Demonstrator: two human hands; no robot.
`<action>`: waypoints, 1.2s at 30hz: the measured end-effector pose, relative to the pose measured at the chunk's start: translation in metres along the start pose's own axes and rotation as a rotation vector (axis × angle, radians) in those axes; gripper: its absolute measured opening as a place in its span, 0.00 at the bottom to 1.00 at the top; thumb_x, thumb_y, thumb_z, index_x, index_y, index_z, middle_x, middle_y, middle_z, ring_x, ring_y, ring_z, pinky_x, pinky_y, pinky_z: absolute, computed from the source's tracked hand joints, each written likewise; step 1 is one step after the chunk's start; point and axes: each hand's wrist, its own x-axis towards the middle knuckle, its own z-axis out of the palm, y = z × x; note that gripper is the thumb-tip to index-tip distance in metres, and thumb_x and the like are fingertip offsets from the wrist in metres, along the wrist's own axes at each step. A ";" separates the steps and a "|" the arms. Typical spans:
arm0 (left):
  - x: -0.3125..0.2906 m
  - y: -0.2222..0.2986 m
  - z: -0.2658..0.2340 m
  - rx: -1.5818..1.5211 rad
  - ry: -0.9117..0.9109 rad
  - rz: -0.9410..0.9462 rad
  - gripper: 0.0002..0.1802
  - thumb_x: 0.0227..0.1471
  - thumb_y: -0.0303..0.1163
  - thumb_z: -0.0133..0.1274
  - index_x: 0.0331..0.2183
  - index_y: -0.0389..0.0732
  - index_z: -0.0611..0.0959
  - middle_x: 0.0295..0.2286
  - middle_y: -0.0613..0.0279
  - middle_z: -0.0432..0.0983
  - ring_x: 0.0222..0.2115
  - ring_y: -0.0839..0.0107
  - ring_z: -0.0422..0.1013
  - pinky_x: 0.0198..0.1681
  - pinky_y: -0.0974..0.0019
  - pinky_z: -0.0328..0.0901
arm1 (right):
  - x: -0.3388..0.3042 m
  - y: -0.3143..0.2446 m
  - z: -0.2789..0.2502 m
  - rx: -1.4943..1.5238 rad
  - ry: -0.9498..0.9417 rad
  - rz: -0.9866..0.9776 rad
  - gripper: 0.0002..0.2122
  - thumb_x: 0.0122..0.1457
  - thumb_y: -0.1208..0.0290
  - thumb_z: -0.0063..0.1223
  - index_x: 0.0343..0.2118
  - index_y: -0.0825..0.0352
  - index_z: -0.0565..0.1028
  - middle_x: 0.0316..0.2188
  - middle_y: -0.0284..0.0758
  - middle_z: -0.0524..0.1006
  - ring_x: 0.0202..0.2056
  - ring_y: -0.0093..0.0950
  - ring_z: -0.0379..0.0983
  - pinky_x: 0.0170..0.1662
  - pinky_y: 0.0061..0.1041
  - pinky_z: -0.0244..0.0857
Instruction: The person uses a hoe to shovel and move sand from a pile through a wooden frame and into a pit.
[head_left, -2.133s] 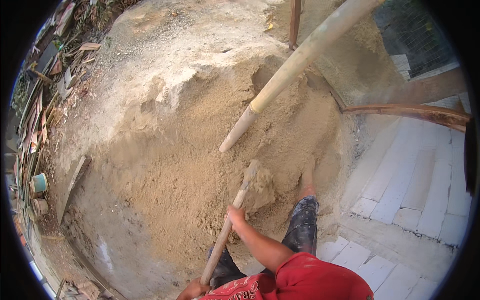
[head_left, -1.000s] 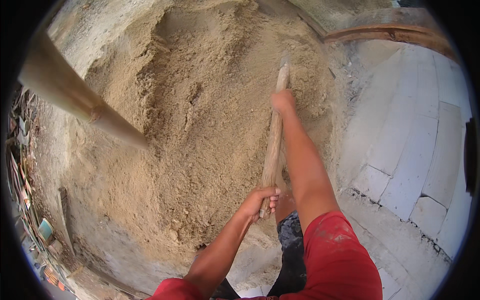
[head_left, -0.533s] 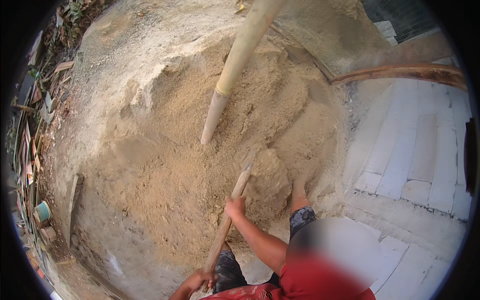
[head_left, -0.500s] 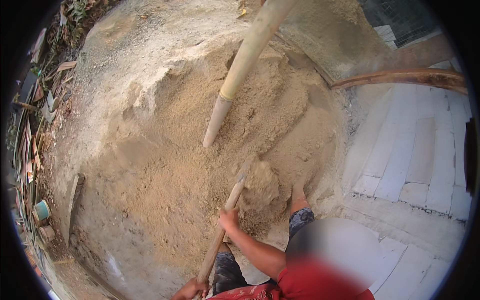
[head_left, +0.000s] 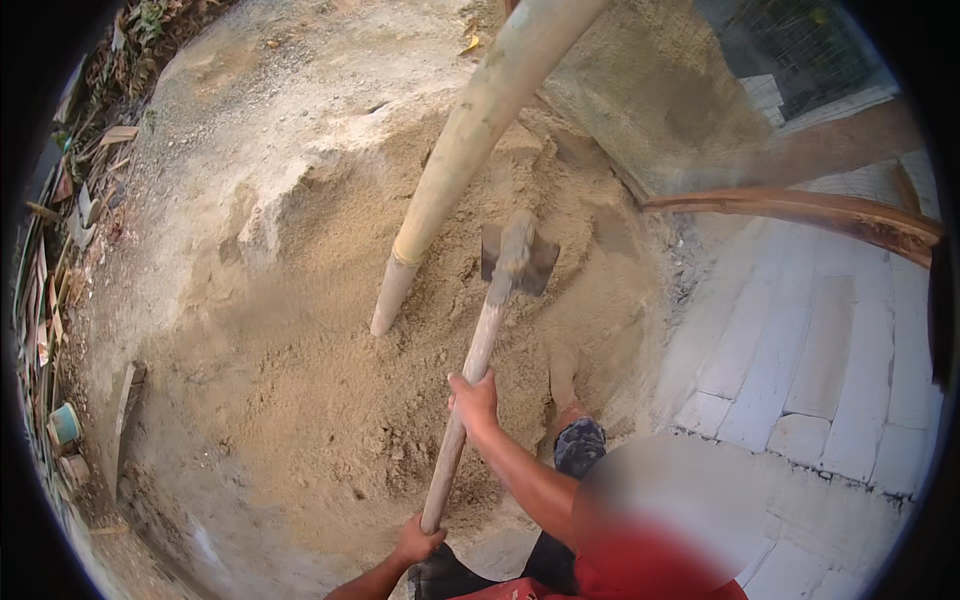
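We see a long-handled hoe [head_left: 484,340] of pale round wood, its flat grey metal blade [head_left: 538,270] over a heap of tan, grainy sand [head_left: 320,400]; whether the two touch, we cannot tell. The right hand [head_left: 474,398] grips the hoe midway, the left hand [head_left: 417,541] its lower end. We judge the step to be working the sand; the next stroke calls for a firm two-handed pull, clear of the yellowish bamboo pole [head_left: 460,170] and bare lower leg [head_left: 568,412].
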 end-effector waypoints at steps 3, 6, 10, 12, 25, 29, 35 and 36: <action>0.127 0.164 0.050 -0.083 0.197 0.297 0.15 0.45 0.36 0.64 0.27 0.37 0.76 0.18 0.62 0.72 0.17 0.72 0.68 0.23 0.62 0.65 | 0.125 -0.115 -0.005 -0.320 -0.025 -0.262 0.25 0.57 0.69 0.58 0.53 0.74 0.62 0.30 0.36 0.74 0.24 0.21 0.71 0.24 0.24 0.67; 0.240 0.294 0.074 -0.369 0.199 0.444 0.13 0.48 0.30 0.59 0.31 0.36 0.72 0.17 0.64 0.71 0.16 0.75 0.68 0.18 0.68 0.63 | 0.216 -0.212 0.000 -0.506 -0.196 -0.552 0.32 0.59 0.62 0.51 0.62 0.75 0.55 0.39 0.50 0.78 0.33 0.39 0.80 0.37 0.36 0.75; 0.339 0.442 0.048 -0.463 0.107 0.565 0.08 0.49 0.27 0.55 0.29 0.35 0.72 0.16 0.61 0.73 0.15 0.73 0.70 0.17 0.66 0.65 | 0.328 -0.258 0.025 -0.804 -0.091 -0.673 0.32 0.60 0.59 0.47 0.61 0.77 0.55 0.43 0.55 0.77 0.42 0.46 0.79 0.46 0.41 0.74; 0.354 0.459 0.059 -0.593 0.034 0.514 0.07 0.51 0.28 0.54 0.28 0.35 0.74 0.19 0.61 0.75 0.16 0.73 0.71 0.17 0.66 0.66 | 0.383 -0.249 0.026 -0.880 -0.043 -0.592 0.32 0.61 0.60 0.46 0.61 0.78 0.55 0.46 0.55 0.76 0.46 0.45 0.77 0.50 0.40 0.72; 0.138 0.195 0.020 -1.120 -0.423 0.020 0.08 0.54 0.32 0.56 0.27 0.43 0.73 0.18 0.72 0.65 0.18 0.79 0.62 0.20 0.72 0.61 | 0.184 -0.018 0.050 -1.123 0.089 -0.104 0.25 0.58 0.72 0.53 0.55 0.76 0.56 0.45 0.54 0.77 0.48 0.47 0.76 0.50 0.40 0.71; 0.028 0.079 -0.042 -1.050 -0.382 -0.018 0.07 0.52 0.32 0.55 0.30 0.44 0.72 0.19 0.72 0.64 0.18 0.79 0.62 0.20 0.72 0.58 | 0.048 0.060 0.095 -1.069 0.076 0.065 0.33 0.58 0.67 0.54 0.60 0.80 0.53 0.47 0.56 0.76 0.48 0.47 0.76 0.50 0.40 0.72; -0.113 -0.061 -0.139 -0.743 -0.326 -0.015 0.09 0.51 0.32 0.58 0.32 0.38 0.77 0.20 0.68 0.70 0.18 0.77 0.67 0.19 0.70 0.64 | -0.084 0.201 0.134 -0.807 0.229 0.129 0.28 0.56 0.67 0.55 0.53 0.81 0.61 0.43 0.59 0.76 0.47 0.51 0.76 0.51 0.41 0.71; -0.138 -0.079 -0.151 -0.695 -0.324 -0.007 0.08 0.51 0.32 0.58 0.30 0.39 0.77 0.19 0.68 0.70 0.17 0.77 0.68 0.18 0.69 0.64 | -0.090 0.240 0.126 -0.707 0.240 0.109 0.25 0.56 0.71 0.54 0.52 0.81 0.61 0.41 0.55 0.76 0.36 0.44 0.76 0.36 0.37 0.72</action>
